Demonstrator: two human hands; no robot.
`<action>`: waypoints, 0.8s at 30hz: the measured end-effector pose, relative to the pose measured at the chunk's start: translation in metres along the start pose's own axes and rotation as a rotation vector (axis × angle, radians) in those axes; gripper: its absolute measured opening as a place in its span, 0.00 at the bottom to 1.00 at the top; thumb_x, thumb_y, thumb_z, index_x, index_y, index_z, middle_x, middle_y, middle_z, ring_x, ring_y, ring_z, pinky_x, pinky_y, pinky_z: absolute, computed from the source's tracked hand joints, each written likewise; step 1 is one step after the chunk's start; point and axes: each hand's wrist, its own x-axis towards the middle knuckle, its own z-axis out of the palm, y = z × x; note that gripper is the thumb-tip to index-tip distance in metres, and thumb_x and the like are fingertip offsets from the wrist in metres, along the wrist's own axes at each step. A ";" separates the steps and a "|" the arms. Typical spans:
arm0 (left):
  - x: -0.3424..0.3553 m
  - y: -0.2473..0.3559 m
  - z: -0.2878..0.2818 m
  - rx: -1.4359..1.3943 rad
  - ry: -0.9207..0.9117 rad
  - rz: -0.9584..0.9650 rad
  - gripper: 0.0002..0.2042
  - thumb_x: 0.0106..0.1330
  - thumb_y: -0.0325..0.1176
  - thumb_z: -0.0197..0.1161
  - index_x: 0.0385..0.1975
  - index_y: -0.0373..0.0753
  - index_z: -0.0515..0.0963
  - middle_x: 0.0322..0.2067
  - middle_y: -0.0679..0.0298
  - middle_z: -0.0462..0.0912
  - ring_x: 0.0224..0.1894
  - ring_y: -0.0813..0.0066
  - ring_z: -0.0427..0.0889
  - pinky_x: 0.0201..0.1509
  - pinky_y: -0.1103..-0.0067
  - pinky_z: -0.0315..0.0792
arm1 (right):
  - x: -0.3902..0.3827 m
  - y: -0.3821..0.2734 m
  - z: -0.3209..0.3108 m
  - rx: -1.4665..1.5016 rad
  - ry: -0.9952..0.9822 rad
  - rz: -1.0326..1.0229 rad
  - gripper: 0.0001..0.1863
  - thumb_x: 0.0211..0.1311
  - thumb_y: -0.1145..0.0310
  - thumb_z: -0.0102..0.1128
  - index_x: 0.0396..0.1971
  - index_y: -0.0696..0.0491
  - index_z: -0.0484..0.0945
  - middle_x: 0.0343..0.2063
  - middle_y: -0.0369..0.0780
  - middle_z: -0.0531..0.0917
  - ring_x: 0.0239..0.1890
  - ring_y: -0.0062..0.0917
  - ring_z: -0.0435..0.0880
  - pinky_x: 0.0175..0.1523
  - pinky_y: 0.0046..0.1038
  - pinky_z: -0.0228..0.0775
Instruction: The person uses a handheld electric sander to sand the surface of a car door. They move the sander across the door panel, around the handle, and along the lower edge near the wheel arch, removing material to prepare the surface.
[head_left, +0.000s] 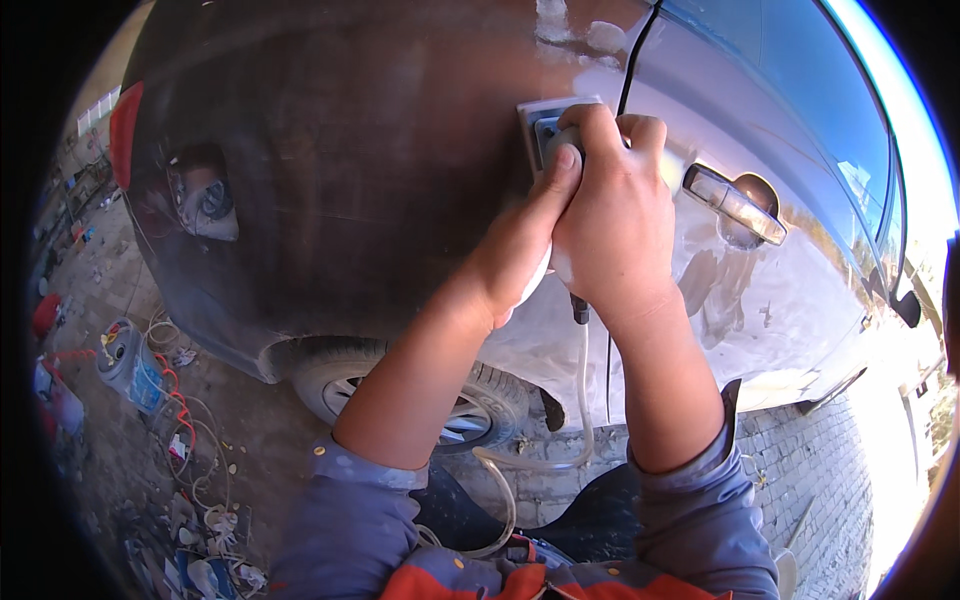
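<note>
Both hands are closed around an air sander with a flat rectangular pad, pressed against the side of a car. My right hand wraps over the top of the sander, fingers curled. Just to its left, my left hand grips the sander's body, its thumb laid along the side; most of its fingers are hidden. A pale hose runs from a dark fitting below the hands down toward my legs. Whitish filler patches show on the panel above the pad.
Right of my hands is a chrome door handle. Below the panel sits the rear wheel. To the left, a bucket, an orange coiled hose and scattered debris lie on the ground. Brick paving spreads at the right.
</note>
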 end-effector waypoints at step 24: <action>-0.012 0.006 0.000 0.287 0.039 -0.118 0.42 0.80 0.68 0.48 0.78 0.37 0.65 0.70 0.56 0.75 0.70 0.71 0.73 0.75 0.73 0.64 | -0.021 -0.002 0.000 0.137 0.003 0.169 0.17 0.65 0.68 0.66 0.50 0.53 0.74 0.51 0.58 0.74 0.44 0.60 0.86 0.45 0.51 0.82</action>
